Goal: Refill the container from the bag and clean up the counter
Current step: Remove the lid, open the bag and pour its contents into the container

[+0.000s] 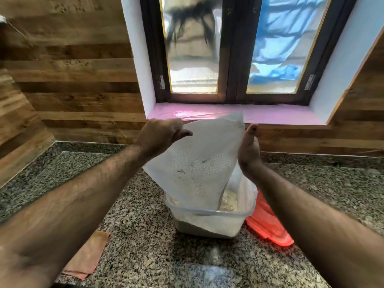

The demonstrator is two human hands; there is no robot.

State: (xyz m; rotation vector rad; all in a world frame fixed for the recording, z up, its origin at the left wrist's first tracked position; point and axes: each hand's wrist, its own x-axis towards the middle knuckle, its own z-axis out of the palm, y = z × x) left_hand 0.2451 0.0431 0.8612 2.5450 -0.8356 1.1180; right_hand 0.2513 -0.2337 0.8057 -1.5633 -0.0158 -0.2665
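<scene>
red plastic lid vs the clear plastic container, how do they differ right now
The red plastic lid is opaque and lies flat on the speckled granite counter; the clear plastic container is see-through and stands upright and open.

The lid carries nothing, while the container holds pale powder and the mouth of the white woven bag.

The lid lies to the right of the container, partly hidden behind it. Both rest on the counter.

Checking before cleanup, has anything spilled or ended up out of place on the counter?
No spill shows on the counter. The bag empties into the container; its red lid lies off, beside it, partly under it.
</scene>
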